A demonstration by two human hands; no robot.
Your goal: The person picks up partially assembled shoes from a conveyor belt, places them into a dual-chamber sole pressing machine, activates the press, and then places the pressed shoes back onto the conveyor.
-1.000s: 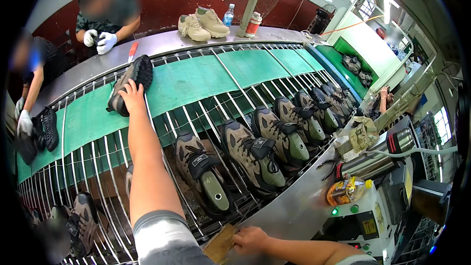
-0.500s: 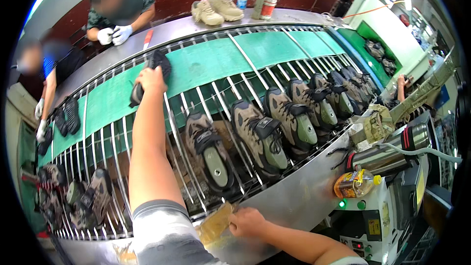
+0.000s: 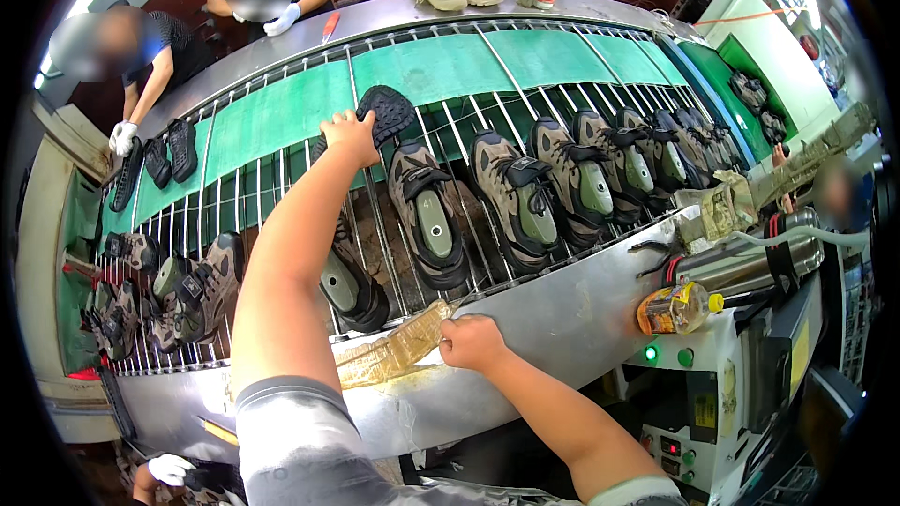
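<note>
My left hand (image 3: 349, 138) grips a black shoe sole (image 3: 387, 111) with its tread turned up, above the near edge of the green belt (image 3: 412, 66). Just beyond my left forearm, a brown-and-black shoe (image 3: 354, 286) with a green last lies on the metal rods, partly hidden. Beside it rests another such shoe (image 3: 433, 215), toe away from me. My right hand (image 3: 472, 341) is closed in a fist at the metal edge, by a patch of brown tape (image 3: 398, 347). Whatever it holds, if anything, is hidden.
More shoes (image 3: 516, 197) line the rods to the right, and several (image 3: 202, 290) sit at the left. Two soles (image 3: 171, 152) lie on the belt near a co-worker's gloved hand (image 3: 123, 138). A bottle (image 3: 680, 308) and steel flask (image 3: 750, 267) stand right, above a control box (image 3: 680, 412).
The view has shifted. My left hand has carried the sole rightward, toward the shoe row, and its tread now shows. My right hand stays closed by the tape.
</note>
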